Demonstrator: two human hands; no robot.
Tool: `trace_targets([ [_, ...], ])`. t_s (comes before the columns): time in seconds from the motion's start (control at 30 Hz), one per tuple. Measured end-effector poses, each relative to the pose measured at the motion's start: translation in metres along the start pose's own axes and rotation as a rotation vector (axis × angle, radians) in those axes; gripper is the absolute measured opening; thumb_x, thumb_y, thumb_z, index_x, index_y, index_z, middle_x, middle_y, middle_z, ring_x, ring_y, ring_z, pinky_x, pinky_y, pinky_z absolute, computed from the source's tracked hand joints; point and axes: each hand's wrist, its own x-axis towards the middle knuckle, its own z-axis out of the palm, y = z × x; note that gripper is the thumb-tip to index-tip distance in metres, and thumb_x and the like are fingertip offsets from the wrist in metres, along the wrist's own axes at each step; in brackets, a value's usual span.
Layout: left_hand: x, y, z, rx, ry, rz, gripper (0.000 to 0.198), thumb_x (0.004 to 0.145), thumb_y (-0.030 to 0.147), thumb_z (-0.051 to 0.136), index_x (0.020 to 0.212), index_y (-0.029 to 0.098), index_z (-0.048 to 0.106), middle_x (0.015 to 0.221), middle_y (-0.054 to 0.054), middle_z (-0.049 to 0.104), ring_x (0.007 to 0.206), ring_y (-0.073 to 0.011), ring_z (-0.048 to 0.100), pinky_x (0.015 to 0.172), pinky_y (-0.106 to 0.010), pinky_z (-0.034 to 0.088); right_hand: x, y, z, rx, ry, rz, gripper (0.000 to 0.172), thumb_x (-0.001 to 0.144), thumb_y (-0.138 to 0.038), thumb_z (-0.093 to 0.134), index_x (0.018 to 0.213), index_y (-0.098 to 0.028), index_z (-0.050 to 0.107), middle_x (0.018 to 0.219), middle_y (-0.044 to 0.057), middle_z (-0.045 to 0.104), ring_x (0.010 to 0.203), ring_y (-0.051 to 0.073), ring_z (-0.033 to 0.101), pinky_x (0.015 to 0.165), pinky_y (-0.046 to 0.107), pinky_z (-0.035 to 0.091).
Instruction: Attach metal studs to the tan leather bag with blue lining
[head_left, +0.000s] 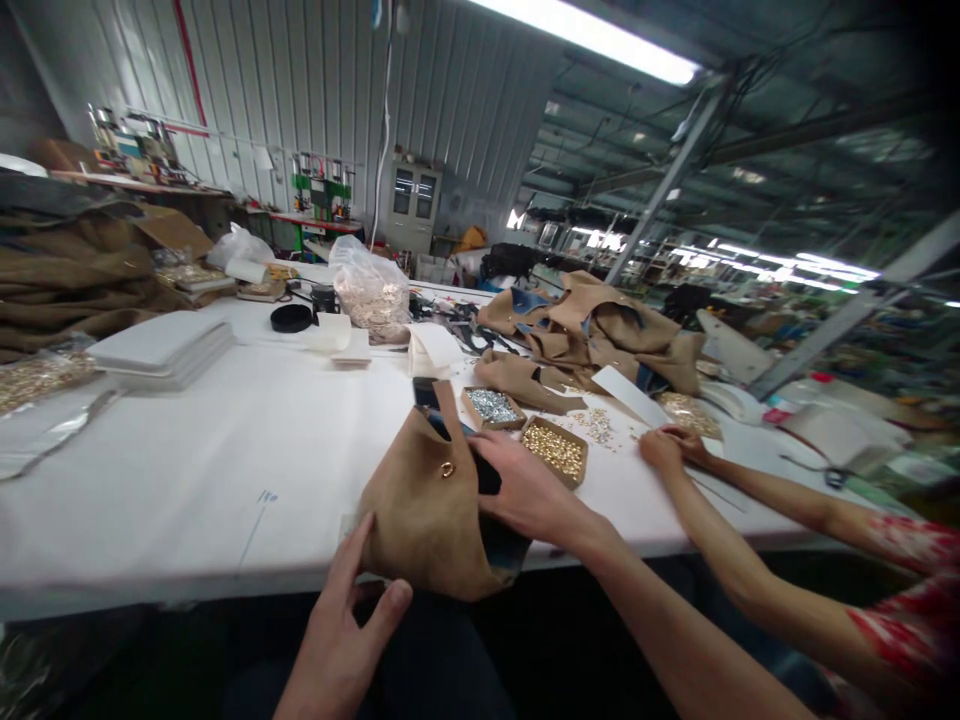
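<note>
A tan suede-like bag [424, 510] with a gold ring [448, 470] on its face and a dark lining leans at the table's front edge, partly hanging over it. My right hand [517, 490] is closed on the bag's upper right edge, some fingers hidden behind or inside it. Against the bag's lower left side rests a fingertip of my left hand [352, 610], its thumb and fingers spread apart. Just beyond the bag sit a box of silver studs [491, 406] and a box of gold studs [555, 449].
At the right, a co-worker's hands [679, 447] work at the table. Tan pieces [592, 330] are heaped behind the boxes. A stack of white sheets [165, 345], a bag of small parts [369, 290] and a black round lid [291, 318] lie on the white table [187, 480].
</note>
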Motion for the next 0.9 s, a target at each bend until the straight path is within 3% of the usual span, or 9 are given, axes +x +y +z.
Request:
trace_targets([
  [0.07,0.006,0.001,-0.005,0.057,0.001,0.055,0.092,0.103,0.072,0.076,0.178,0.027,0.046,0.182,-0.016,0.045,0.165,-0.0435,0.048,0.128,-0.061,0.054,-0.004,-0.014,0.002,0.159,-0.068,0.045,0.093,0.092,-0.035,0.093,0.175,-0.033,0.051,0.164,0.011,0.066,0.144,0.035,0.067,0.127,0.055,0.053],
  [0.13,0.011,0.007,-0.011,0.143,0.033,0.095,0.088,0.101,0.073,0.078,0.173,0.029,0.054,0.185,-0.014,0.041,0.17,-0.0443,0.04,0.138,-0.069,0.039,-0.007,-0.026,0.007,0.278,-0.107,0.081,0.121,0.087,-0.026,0.095,0.185,-0.039,0.027,0.173,0.01,0.058,0.145,0.034,0.067,0.126,0.054,0.055],
  [0.27,0.011,0.025,-0.02,0.101,-0.023,0.136,0.077,0.107,0.08,0.063,0.165,0.031,0.065,0.184,-0.012,0.044,0.174,-0.0441,0.032,0.145,-0.071,0.02,-0.012,-0.043,0.016,0.377,-0.107,-0.074,0.126,0.084,-0.016,0.094,0.185,-0.045,0.024,0.188,0.007,0.034,0.146,0.028,0.066,0.127,0.045,0.057],
  [0.37,0.004,0.037,-0.02,-0.023,-0.105,0.16,0.089,0.107,0.089,0.051,0.174,0.03,0.054,0.185,-0.013,0.041,0.175,-0.0444,0.031,0.145,-0.07,0.022,-0.015,-0.053,0.018,0.404,-0.154,-0.218,0.124,0.089,-0.013,0.092,0.186,-0.044,0.021,0.189,0.006,0.032,0.155,0.026,0.06,0.132,0.041,0.052],
  [0.47,-0.001,0.051,-0.015,-0.052,-0.043,0.135,0.116,0.095,0.103,0.055,0.18,0.026,0.041,0.182,-0.018,0.044,0.17,-0.0488,0.038,0.143,-0.068,0.03,-0.015,-0.058,0.019,0.405,-0.214,-0.351,0.108,0.095,-0.014,0.089,0.184,-0.038,0.032,0.187,0.008,0.037,0.17,0.028,0.044,0.14,0.043,0.043],
  [0.53,0.001,0.065,-0.009,-0.024,0.007,0.094,0.125,0.089,0.106,0.06,0.181,0.025,0.037,0.177,-0.021,0.05,0.164,-0.0514,0.047,0.138,-0.068,0.039,-0.014,-0.058,0.022,0.372,-0.2,-0.414,0.103,0.097,-0.014,0.084,0.184,-0.034,0.032,0.191,0.011,0.026,0.175,0.031,0.036,0.142,0.046,0.039],
  [0.63,0.01,0.089,0.003,0.112,0.047,0.017,0.11,0.093,0.091,0.073,0.175,0.024,0.041,0.171,-0.022,0.056,0.154,-0.0503,0.058,0.129,-0.071,0.048,-0.012,-0.054,0.027,0.339,-0.139,-0.462,0.111,0.097,-0.011,0.078,0.188,-0.029,0.018,0.193,0.015,0.018,0.178,0.032,0.027,0.145,0.052,0.034],
  [0.8,0.019,0.126,0.029,0.219,0.061,0.03,0.066,0.107,0.06,0.066,0.16,0.022,0.052,0.15,-0.019,0.072,0.142,-0.0397,0.07,0.116,-0.055,0.058,-0.014,-0.045,0.024,0.463,-0.146,-0.38,0.103,0.097,0.0,0.069,0.186,-0.029,0.025,0.185,0.013,0.041,0.171,0.027,0.043,0.143,0.046,0.039],
  [0.9,0.017,0.143,0.038,0.381,0.182,0.046,0.049,0.108,0.04,0.06,0.154,0.023,0.054,0.122,-0.011,0.082,0.104,-0.0313,0.082,0.089,-0.042,0.061,-0.015,-0.039,0.02,0.488,-0.129,-0.404,0.097,0.098,0.0,0.072,0.182,-0.029,0.034,0.185,0.014,0.037,0.169,0.028,0.044,0.139,0.046,0.044],
])
